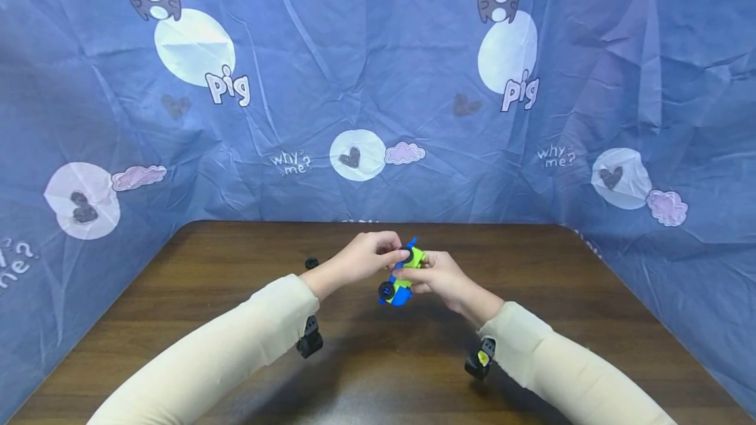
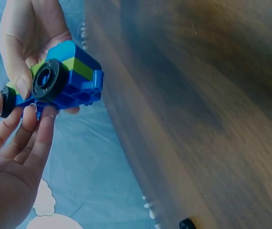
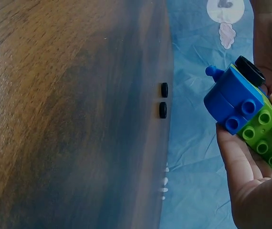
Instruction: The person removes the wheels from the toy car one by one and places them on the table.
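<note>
A toy car (image 1: pixel 402 281) of blue and lime-green building blocks is held above the table, between both hands. My right hand (image 1: pixel 445 279) grips its green block body, thumb on one side and fingers on the other. One black wheel (image 2: pixel 50 80) sits on the car's side near the blue end. At the other end, my left hand (image 1: pixel 367 258) has its thumb on a second black wheel (image 2: pixel 7 101), its fingertips under the blue base. In the right wrist view, round studs show on the green block (image 3: pixel 262 133), and a blue peg (image 3: pixel 214 72) sticks out.
Two loose black wheels, a nearer one (image 3: pixel 162 109) and another (image 3: pixel 164 89), stand close to the edge of the brown wooden table (image 1: pixel 236 326). A blue printed cloth (image 1: pixel 378 84) hangs behind and beside the table. Each wrist carries a small black camera (image 1: pixel 310 337).
</note>
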Motion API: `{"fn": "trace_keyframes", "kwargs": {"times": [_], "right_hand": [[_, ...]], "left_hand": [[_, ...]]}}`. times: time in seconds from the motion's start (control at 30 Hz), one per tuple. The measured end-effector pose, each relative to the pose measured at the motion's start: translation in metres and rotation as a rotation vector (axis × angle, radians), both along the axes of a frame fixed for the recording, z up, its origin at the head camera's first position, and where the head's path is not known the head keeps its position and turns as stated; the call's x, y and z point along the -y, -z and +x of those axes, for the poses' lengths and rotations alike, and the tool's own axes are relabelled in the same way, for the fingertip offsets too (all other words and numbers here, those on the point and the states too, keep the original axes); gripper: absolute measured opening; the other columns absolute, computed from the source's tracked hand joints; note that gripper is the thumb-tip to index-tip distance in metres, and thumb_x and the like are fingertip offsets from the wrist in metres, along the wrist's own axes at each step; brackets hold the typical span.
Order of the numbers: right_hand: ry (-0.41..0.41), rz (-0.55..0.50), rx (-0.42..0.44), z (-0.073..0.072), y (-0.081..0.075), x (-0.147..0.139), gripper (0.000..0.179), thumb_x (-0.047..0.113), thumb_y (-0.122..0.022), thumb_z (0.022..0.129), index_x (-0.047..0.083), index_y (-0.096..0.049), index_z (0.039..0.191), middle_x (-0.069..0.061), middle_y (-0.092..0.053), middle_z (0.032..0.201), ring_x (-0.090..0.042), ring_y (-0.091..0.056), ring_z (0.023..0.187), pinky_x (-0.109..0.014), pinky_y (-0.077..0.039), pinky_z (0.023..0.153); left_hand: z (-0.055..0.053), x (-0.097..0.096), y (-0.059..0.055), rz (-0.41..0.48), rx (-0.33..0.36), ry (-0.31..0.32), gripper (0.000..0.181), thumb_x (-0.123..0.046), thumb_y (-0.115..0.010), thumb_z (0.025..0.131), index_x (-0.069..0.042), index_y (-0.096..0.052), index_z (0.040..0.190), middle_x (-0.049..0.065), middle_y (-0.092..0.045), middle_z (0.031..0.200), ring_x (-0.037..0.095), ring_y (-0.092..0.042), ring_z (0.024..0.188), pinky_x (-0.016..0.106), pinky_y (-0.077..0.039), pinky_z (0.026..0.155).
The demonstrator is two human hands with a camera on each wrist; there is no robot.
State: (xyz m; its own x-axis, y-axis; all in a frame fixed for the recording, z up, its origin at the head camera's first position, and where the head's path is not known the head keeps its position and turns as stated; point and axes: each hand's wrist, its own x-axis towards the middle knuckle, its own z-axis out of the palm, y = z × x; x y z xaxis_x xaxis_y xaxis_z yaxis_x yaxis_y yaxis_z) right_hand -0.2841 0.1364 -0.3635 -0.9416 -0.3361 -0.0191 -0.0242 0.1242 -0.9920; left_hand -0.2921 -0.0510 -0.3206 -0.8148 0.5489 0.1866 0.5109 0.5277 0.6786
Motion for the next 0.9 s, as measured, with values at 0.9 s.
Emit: {"fn": "trace_keyframes", "kwargs": {"times": [0.9], "right_hand": [[0.051,0.008,0.013,0.004,0.007,0.008,0.026,0.013,-0.076,0.081,-0.003,-0.070,0.101,0.007,-0.073,0.078,-0.008,-0.069,0.073,-0.030,-0.059,0.070]], "left_hand": [[0.015,-0.004,0.008,-0.026,-0.285,-0.068,0.031,-0.022,-0.065,0.093,-0.012,-0.050,0.068,-0.007,-0.042,0.057,0.006,-0.038,0.054,0.018,-0.030,0.051]]}}
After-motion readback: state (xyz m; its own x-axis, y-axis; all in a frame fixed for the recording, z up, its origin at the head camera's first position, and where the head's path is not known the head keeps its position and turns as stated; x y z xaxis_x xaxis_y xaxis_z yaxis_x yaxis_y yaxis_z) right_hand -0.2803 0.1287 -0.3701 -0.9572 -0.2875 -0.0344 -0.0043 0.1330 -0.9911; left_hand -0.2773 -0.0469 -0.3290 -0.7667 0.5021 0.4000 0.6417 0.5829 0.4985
